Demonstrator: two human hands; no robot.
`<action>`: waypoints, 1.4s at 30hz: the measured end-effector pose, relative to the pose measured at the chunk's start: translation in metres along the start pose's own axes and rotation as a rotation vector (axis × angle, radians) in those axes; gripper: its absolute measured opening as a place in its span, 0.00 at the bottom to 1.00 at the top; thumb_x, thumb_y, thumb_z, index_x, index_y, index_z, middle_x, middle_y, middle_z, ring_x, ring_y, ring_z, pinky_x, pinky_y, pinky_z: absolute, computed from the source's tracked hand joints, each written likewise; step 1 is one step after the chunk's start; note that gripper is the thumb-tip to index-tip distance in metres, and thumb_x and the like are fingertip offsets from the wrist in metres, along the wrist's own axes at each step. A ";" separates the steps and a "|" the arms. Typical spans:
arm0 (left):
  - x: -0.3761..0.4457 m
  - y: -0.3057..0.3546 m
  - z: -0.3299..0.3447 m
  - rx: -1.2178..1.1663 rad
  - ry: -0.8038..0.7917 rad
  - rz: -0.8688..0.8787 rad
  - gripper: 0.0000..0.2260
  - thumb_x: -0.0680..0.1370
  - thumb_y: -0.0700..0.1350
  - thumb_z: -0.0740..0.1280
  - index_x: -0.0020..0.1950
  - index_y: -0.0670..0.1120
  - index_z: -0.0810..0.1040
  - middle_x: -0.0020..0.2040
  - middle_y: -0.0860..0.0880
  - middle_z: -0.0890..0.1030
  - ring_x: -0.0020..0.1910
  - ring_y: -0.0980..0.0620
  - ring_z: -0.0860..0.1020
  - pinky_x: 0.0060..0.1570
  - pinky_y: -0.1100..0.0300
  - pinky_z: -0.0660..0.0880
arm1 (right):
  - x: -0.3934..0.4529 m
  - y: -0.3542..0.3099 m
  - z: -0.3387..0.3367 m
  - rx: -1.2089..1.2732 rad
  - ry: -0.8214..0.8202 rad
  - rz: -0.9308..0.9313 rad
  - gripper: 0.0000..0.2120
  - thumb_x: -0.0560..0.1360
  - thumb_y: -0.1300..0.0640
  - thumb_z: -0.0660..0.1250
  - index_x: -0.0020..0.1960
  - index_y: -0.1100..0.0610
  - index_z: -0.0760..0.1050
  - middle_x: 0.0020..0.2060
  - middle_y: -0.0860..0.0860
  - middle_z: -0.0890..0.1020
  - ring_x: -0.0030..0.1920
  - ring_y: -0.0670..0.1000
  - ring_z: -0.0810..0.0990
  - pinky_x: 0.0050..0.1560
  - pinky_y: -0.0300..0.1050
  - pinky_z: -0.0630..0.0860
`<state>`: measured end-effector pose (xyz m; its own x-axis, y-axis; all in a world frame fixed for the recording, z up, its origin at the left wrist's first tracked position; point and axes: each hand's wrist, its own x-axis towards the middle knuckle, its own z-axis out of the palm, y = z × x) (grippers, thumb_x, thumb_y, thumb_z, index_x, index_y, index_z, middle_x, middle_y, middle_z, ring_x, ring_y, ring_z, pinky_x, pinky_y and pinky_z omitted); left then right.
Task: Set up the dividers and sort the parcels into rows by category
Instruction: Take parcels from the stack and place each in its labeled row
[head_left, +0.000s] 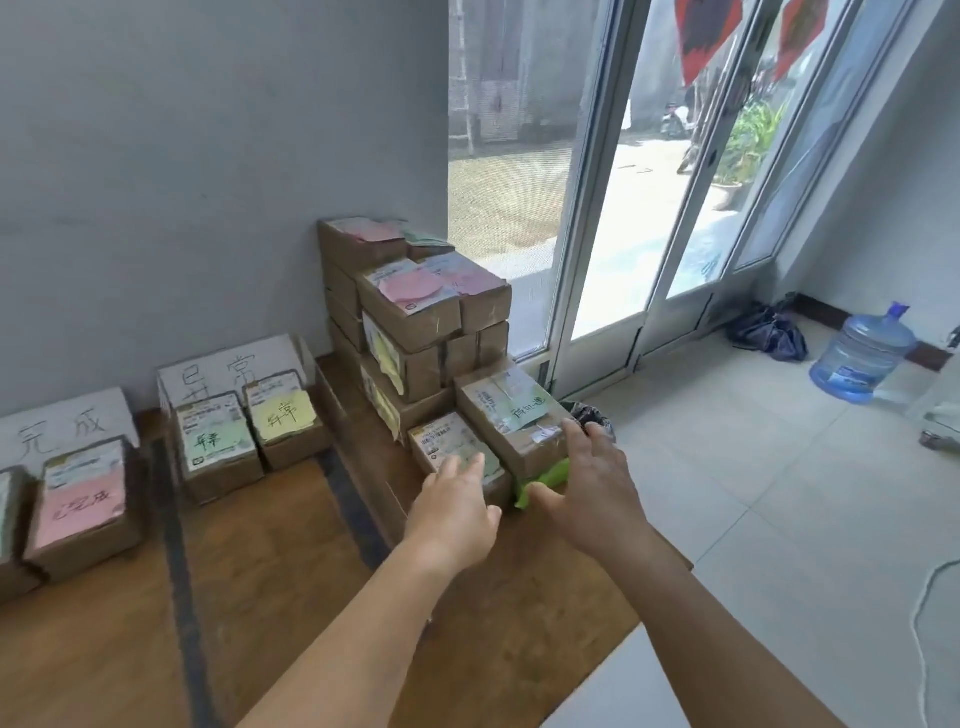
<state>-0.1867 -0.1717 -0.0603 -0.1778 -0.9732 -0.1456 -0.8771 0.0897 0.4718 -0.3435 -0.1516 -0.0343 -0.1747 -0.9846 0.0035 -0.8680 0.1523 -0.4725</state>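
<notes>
A stack of brown cardboard parcels (415, 317) with pink, yellow and green notes stands against the wall. At its foot lie a small parcel (452, 449) and a larger parcel (511, 415) with a green note. My left hand (452, 512) reaches with straight fingers onto the small parcel. My right hand (592, 478) is spread against the larger parcel's near right corner, over a green slip (545, 480). Dark tape lines (179, 561) split the wooden board into rows. White signs (228, 374) stand behind sorted parcels (218, 447).
A pink-noted parcel (83, 512) sits at the left before another white sign (67, 421). Glass doors (675, 208) are to the right. On the tiled floor stand a blue water jug (857, 358) and a dark bundle (769, 332). A black bag (589, 415) lies behind the parcels.
</notes>
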 end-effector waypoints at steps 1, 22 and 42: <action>0.005 0.003 0.007 0.015 -0.013 -0.029 0.29 0.79 0.51 0.62 0.78 0.53 0.53 0.78 0.49 0.53 0.74 0.45 0.57 0.69 0.50 0.62 | 0.008 0.003 0.003 -0.013 0.000 -0.017 0.41 0.73 0.42 0.68 0.77 0.48 0.48 0.77 0.52 0.50 0.75 0.56 0.49 0.74 0.53 0.53; 0.046 0.022 0.069 -0.187 0.255 -0.626 0.28 0.80 0.56 0.57 0.76 0.44 0.55 0.76 0.41 0.55 0.69 0.39 0.66 0.63 0.47 0.69 | 0.091 0.049 0.026 -0.140 -0.118 -0.429 0.37 0.75 0.38 0.61 0.77 0.50 0.49 0.77 0.53 0.45 0.75 0.55 0.40 0.73 0.51 0.42; 0.064 0.032 0.074 -0.293 0.416 -0.791 0.43 0.69 0.63 0.71 0.73 0.42 0.56 0.65 0.42 0.67 0.64 0.42 0.67 0.54 0.51 0.71 | 0.100 0.046 0.037 -0.030 -0.106 -0.206 0.43 0.69 0.33 0.65 0.73 0.56 0.54 0.73 0.61 0.55 0.72 0.62 0.53 0.73 0.57 0.53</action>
<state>-0.2592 -0.2154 -0.1185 0.6449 -0.7313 -0.2219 -0.5177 -0.6316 0.5771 -0.3841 -0.2462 -0.0879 0.0565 -0.9984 0.0041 -0.8938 -0.0524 -0.4454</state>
